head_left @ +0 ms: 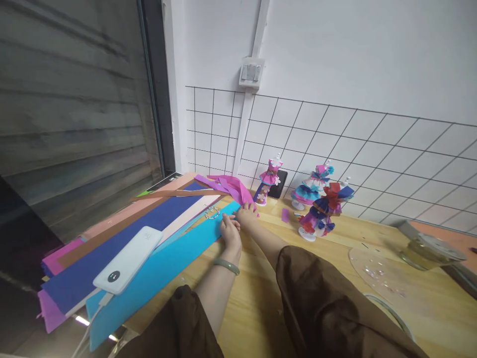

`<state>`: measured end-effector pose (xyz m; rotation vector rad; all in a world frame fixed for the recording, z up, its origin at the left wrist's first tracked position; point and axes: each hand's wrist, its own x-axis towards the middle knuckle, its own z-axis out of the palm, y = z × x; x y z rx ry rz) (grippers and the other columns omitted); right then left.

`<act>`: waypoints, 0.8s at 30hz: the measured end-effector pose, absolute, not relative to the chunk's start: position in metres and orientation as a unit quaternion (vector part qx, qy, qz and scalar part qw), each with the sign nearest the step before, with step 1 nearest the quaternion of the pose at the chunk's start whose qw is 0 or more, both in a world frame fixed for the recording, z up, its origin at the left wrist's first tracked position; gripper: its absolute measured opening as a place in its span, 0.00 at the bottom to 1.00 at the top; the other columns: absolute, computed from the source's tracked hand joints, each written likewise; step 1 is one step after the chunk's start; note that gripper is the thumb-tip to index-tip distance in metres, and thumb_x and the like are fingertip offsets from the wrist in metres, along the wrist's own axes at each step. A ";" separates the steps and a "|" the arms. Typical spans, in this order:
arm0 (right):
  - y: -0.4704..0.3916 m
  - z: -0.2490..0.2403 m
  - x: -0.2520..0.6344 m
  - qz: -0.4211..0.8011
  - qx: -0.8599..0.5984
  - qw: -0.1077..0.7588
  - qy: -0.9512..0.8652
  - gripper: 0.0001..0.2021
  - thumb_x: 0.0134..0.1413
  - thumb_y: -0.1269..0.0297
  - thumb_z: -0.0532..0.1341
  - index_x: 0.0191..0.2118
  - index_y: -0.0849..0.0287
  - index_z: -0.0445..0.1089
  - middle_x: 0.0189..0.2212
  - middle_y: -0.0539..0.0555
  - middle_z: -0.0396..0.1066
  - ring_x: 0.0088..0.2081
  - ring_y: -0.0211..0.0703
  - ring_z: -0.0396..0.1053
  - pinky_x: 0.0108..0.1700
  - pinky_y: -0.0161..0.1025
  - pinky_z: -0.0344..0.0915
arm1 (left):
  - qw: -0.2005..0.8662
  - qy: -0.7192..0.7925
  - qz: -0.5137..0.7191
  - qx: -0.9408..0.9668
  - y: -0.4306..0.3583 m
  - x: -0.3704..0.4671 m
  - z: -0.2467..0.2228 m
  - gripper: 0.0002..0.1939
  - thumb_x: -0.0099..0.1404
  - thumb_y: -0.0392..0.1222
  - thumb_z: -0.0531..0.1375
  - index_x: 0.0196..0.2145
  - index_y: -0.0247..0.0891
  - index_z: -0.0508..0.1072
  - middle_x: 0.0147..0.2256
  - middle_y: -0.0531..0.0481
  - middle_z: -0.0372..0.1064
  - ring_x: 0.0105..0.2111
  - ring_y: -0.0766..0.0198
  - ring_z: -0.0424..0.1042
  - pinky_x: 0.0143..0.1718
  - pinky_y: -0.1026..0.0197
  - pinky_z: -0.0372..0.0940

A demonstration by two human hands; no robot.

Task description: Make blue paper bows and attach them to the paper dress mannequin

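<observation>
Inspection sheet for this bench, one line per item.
Surface: wooden table, pale grain.
Job's things: bright blue strip lying slanted across the left side; pink strips bunched at its far end.
Clutter: white device on the coloured sheets; beaded bracelet; glass container at right.
Hands: left hand, wearing a bangle, by the blue strip; right hand at its far end. Grip unclear on both.
Cables: white cable plugged into the device, leaving the frame.
Surroundings: white wall, wire grid, wall switch.
</observation>
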<state>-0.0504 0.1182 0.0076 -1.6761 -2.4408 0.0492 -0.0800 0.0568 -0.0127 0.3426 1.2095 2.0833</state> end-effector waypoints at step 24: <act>0.065 0.092 0.018 0.512 -0.351 0.451 -0.642 0.23 0.47 0.54 0.56 0.46 0.63 0.67 0.38 0.56 0.71 0.38 0.43 0.68 0.40 0.40 0.63 | 0.466 0.379 0.792 0.106 0.057 -0.078 -0.010 0.24 0.54 0.60 0.51 0.38 0.35 0.61 0.22 0.51 0.64 0.19 0.69 0.65 0.22 0.65 0.59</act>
